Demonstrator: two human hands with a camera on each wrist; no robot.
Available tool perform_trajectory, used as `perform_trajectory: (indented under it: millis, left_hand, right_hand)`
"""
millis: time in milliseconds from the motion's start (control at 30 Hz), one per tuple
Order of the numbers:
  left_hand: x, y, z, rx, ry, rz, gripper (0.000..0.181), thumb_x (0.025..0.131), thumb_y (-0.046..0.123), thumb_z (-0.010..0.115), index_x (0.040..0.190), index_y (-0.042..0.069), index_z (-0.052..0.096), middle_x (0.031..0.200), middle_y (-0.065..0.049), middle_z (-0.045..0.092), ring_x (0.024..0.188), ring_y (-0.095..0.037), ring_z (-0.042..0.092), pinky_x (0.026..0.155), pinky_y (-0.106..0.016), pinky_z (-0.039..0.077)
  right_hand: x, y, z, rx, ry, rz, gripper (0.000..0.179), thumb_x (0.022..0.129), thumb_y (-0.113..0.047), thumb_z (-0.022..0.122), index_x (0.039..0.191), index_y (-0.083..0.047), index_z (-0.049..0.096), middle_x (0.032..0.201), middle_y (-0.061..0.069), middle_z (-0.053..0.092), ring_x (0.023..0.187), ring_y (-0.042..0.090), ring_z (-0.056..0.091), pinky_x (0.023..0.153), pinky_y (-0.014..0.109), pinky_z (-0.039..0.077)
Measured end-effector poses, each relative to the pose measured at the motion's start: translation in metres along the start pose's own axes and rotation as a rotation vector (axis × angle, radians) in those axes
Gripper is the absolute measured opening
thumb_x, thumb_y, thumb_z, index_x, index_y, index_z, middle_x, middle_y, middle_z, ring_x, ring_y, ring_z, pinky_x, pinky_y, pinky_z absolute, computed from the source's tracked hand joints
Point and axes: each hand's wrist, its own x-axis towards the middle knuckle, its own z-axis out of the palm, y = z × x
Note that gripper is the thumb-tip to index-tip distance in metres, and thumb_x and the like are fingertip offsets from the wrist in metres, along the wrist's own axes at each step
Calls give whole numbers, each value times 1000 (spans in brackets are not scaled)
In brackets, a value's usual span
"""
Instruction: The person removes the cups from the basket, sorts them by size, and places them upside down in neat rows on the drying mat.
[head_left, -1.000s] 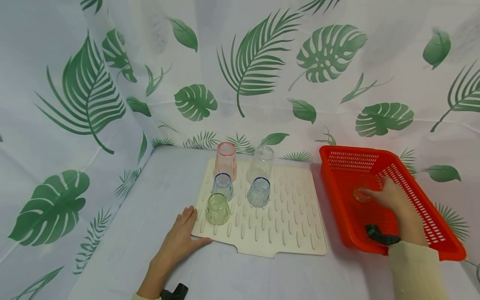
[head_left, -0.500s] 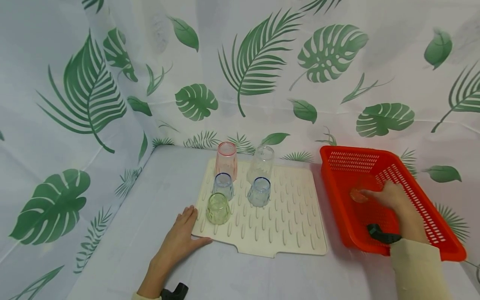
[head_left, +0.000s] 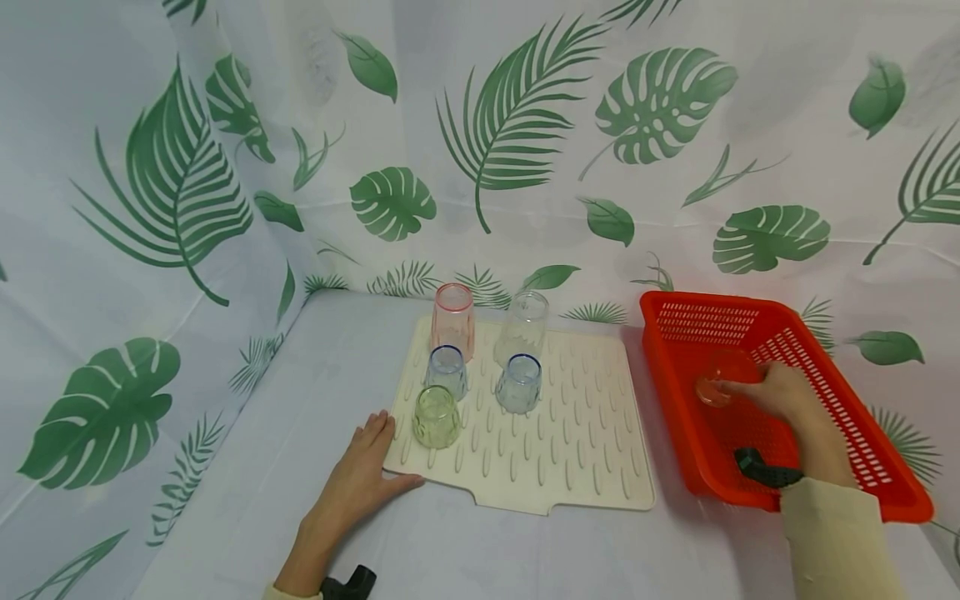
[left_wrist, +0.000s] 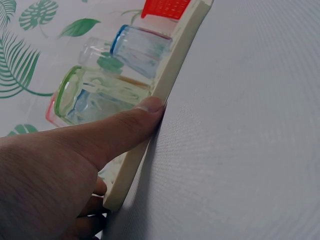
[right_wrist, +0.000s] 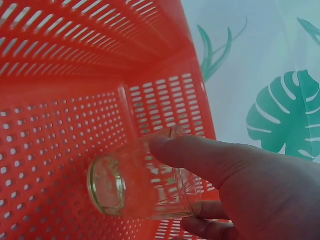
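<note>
My right hand [head_left: 783, 390] reaches into the red plastic basket [head_left: 667, 417] and grips a clear drinking glass [right_wrist: 137, 187]. The thumb lies along one side of that glass and fingers come round the other, its thick end pointing away from the palm. My left hand [head_left: 360, 467] rests at the near left corner of a cream draining mat [head_left: 592, 417], the thumb [left_wrist: 125, 131] against its front edge and straight fingers at its left side. On the mat stand a green glass [head_left: 436, 418], two blue-rimmed glasses [head_left: 518, 385], a pink glass [head_left: 452, 325] and a tall clear glass [head_left: 522, 329].
Right of the mat stands the basket, its slotted walls rising around my right hand. A white cloth [head_left: 300, 375] covers the table. Behind it hangs a leaf-printed curtain [head_left: 525, 233]. A small black camera is strapped to each wrist.
The clear glass in my right hand has shifted slightly left inside the basket. My left hand and the glasses on the mat stay where they were.
</note>
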Motion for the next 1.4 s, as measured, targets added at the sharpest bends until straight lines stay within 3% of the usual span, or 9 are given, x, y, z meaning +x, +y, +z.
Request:
perform_trajectory:
  millis: [267,600,967,1400]
  left_hand:
    - [0,-1,1,-1,0,8,104,71,61,70,144,-3,32,152,-19,29,143,-35,25,117,-49,22]
    - [0,-1,0,0,-11,-2,103,71,60,71,144,-2,32,152,-19,29,143,-34,24,118,-48,22]
    - [0,-1,1,-14,-10,-7,103,71,59,71,144,-2,32,153,-18,28,143,-34,23,118,-48,20]
    - [-1,-2,2,-21,-8,-5,102,71,60,71,144,0,32,154,-17,27,144,-33,23,118,-48,20]
  right_hand:
    - [-7,-5,1,29,17,26,118,65,-69,68,137,13,25,121,33,46,94,40,51,61,34,53]
    - [-16,-9,-1,16,97,-21,118,69,-71,64,137,17,24,122,37,41,99,46,42,58,33,50]
    - [-31,-19,-5,29,150,-6,120,70,-70,63,142,14,17,125,38,38,102,49,39,56,39,51]
    - [-36,-26,-6,46,202,-22,114,72,-70,62,142,10,21,127,37,38,106,49,37,54,34,49]
